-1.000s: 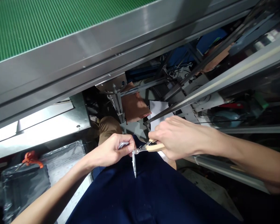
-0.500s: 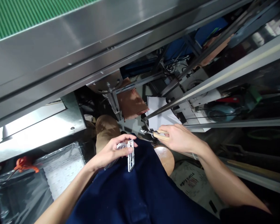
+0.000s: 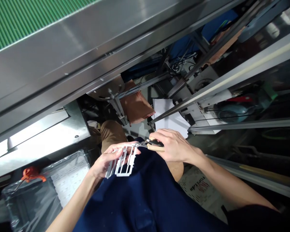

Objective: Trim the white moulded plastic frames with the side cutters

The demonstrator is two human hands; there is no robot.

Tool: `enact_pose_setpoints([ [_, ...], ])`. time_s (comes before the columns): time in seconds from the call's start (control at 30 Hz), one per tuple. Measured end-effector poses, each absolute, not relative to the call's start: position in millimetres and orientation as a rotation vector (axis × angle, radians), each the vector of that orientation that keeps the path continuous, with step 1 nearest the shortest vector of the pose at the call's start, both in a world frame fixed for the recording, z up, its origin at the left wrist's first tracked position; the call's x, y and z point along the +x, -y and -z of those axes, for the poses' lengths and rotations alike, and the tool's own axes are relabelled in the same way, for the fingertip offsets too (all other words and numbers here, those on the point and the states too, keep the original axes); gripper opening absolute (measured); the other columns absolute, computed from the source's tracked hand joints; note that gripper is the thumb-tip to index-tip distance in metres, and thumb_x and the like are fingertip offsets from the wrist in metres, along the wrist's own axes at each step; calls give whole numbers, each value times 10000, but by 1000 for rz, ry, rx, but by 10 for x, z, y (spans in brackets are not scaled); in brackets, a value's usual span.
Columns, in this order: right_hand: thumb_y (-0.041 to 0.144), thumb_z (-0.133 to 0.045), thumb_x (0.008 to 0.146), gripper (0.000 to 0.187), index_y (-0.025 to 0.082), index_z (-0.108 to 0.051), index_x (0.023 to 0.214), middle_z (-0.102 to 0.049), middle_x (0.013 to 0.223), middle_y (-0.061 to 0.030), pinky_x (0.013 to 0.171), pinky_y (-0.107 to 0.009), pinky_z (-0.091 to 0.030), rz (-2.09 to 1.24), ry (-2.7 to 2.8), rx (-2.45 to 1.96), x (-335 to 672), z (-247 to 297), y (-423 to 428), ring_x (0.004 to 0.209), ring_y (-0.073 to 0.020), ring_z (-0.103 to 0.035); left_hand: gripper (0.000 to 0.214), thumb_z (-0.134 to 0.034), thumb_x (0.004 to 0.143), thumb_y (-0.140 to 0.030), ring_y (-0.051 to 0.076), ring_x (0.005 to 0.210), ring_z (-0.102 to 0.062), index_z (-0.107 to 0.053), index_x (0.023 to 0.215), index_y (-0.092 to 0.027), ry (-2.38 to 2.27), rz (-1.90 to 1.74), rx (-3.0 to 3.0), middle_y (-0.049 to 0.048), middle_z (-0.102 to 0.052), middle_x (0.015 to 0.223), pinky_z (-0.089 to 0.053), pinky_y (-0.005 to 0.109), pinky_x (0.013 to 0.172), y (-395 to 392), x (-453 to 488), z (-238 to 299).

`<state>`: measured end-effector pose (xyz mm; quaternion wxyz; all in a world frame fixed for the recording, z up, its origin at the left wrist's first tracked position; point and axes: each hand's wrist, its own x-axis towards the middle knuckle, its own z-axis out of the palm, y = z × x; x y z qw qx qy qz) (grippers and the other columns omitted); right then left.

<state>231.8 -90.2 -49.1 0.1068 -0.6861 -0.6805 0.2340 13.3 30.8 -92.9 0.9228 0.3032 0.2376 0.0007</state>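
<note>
My left hand [image 3: 106, 160] pinches white plastic frames [image 3: 124, 175] above my lap. One frame faces me with its open slots showing; at least one more sits behind it, nearer the palm. My right hand [image 3: 175, 145] is closed around nippers [image 3: 155, 148] with cream-coloured handles. The handles are spread, and the metal jaws reach the upper right corner of the front frame, close to my left fingertips. Whether the jaws are closed on the plastic I cannot tell.
Ahead runs a metal conveyor side [image 3: 87, 61] with a green ribbed belt [image 3: 33, 19]. At left stand a steel table [image 3: 79, 124] and a plastic-lined bin [image 3: 31, 199] with orange handles [image 3: 31, 174]. Metal rails [image 3: 232, 80] cross at right. Brown cardboard [image 3: 136, 108] lies below.
My right hand has brought the nippers left to the frames. My left hand has turned the front frame so its broad side faces me.
</note>
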Motion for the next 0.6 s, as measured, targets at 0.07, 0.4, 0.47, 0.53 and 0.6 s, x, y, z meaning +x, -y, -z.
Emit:
enact_pose_setpoints([
  [0.07, 330, -546, 815, 207, 182, -550, 960, -563, 821, -18, 646, -254, -331, -678, 2030, -2016, 2321, 491, 885, 707, -130, -476, 464, -644, 742, -365, 125, 624, -493, -630, 1145, -135, -494, -1, 653, 113, -671, 1007, -383, 202, 518, -313, 132, 923],
  [0.4, 285, -539, 803, 144, 185, -572, 902, -546, 742, 2, 559, -242, -268, -675, 2087, -2013, 2326, 478, 870, 636, -108, -450, 489, -654, 728, -374, 151, 657, -517, -627, 1140, -112, -488, 38, 647, 130, -673, 981, -389, 227, 536, -336, 76, 979],
  [0.47, 266, -532, 799, 118, 194, -578, 881, -544, 730, 10, 535, -238, -242, -682, 2097, -2011, 2318, 471, 867, 605, -98, -435, 465, -652, 736, -363, 149, 658, -524, -634, 1133, -121, -484, 41, 643, 125, -681, 971, -393, 224, 542, -337, 61, 976],
  [0.53, 259, -522, 800, 96, 196, -581, 841, -538, 706, 16, 520, -236, -222, -681, 2106, -2024, 2308, 466, 866, 580, -91, -421, 453, -657, 735, -356, 144, 654, -529, -639, 1125, -127, -485, 44, 628, 119, -687, 966, -400, 220, 552, -334, 44, 976],
  [0.6, 257, -511, 805, 100, 190, -584, 805, -534, 679, 16, 513, -237, -209, -674, 2110, -2047, 2296, 466, 867, 570, -89, -418, 458, -663, 728, -353, 148, 663, -538, -640, 1123, -123, -482, 46, 615, 120, -687, 962, -410, 221, 565, -325, 32, 982],
])
